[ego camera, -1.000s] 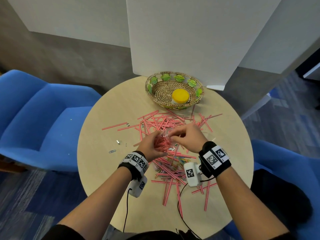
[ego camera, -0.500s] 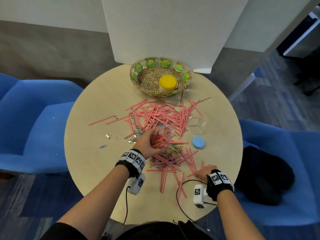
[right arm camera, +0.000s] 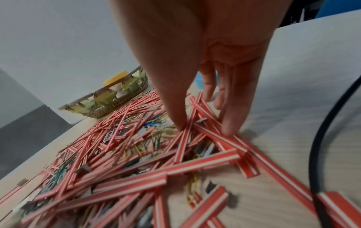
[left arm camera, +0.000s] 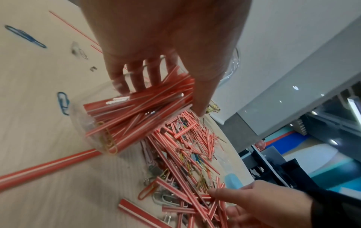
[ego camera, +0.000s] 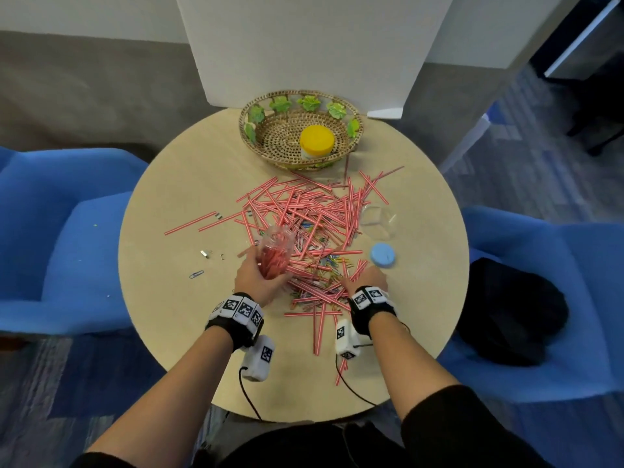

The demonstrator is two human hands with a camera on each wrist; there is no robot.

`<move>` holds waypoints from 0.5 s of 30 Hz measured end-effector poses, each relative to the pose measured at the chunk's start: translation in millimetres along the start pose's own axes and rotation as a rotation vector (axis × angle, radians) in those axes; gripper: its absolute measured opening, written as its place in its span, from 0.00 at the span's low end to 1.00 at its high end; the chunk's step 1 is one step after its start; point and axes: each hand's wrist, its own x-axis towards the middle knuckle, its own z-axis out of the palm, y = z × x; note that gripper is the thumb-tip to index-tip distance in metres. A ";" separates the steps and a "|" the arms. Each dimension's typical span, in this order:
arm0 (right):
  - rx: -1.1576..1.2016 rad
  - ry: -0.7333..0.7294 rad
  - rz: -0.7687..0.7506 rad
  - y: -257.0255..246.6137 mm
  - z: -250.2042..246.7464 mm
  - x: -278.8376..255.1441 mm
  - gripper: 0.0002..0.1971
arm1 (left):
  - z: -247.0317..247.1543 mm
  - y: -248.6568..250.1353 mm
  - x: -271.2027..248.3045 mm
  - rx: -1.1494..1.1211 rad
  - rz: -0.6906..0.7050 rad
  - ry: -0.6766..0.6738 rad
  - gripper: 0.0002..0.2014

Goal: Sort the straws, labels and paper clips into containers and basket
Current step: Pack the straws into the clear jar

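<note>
Left hand grips clear jar; right hand touches striped straws.

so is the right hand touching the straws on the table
Touching. The right wrist view shows the right hand with thumb and fingertips pressed onto the loose straws.

The table shows pale matt wood grain, the striped straws look like matt paper, the basket is rough woven wicker, the clear container is glossy plastic, the yellow lid and blue lid are smooth plastic, the paper clips are thin coloured wire, and the chairs are blue cloth.
</note>
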 end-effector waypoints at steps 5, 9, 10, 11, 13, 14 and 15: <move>-0.067 -0.059 -0.013 -6.6 2.2 8.1 0.21 | -7.9 -0.8 -3.0 -0.031 -0.003 -0.002 0.39; -0.090 -0.089 -0.031 -2.9 -4.1 18.0 0.18 | -8.6 -2.8 -8.5 -0.034 0.043 -0.017 0.37; -0.074 -0.101 -0.041 0.8 -5.1 19.9 0.14 | -8.8 -3.4 -10.2 -0.041 0.052 -0.020 0.37; -0.029 -0.126 -0.039 3.5 -7.5 20.1 0.09 | -9.6 -3.9 -12.0 -0.044 0.060 -0.028 0.38; 0.109 -0.197 -0.024 8.7 -11.1 21.4 0.08 | -11.9 -6.8 -13.8 -0.047 0.067 -0.052 0.38; 0.180 -0.229 -0.013 10.2 -13.1 21.8 0.08 | -13.0 -9.0 -13.6 -0.044 0.070 -0.062 0.38; 0.276 -0.249 -0.002 11.1 -14.5 22.0 0.07 | -14.1 -10.3 -13.9 -0.039 0.075 -0.068 0.38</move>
